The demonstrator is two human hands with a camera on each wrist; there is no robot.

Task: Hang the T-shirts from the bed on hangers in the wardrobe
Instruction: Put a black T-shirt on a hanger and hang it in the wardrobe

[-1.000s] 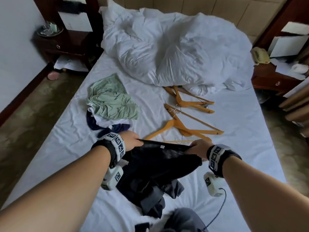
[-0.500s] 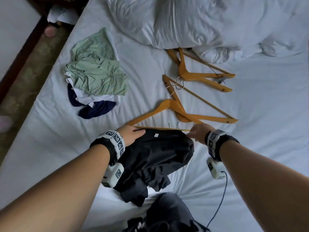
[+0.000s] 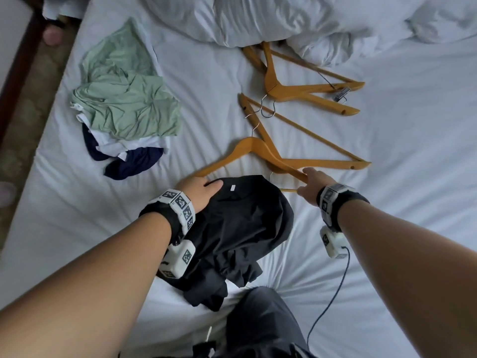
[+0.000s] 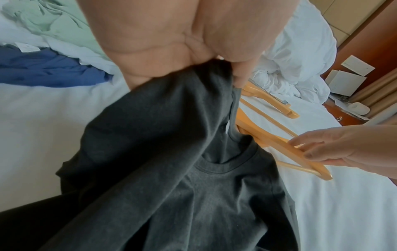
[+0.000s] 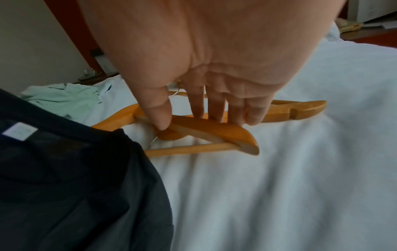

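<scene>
With our left hand (image 3: 200, 189) pinching the black T-shirt (image 3: 240, 223) at its collar and our right hand (image 3: 311, 186) closing thumb and fingers on the hanger (image 5: 206, 129) just beside it, we risk dragging the overlapping hangers (image 3: 304, 91) along.

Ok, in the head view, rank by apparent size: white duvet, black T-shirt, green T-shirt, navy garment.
1. white duvet, though cropped
2. black T-shirt
3. green T-shirt, possibly comparable; it lies farther off
4. navy garment, mostly buried
</scene>
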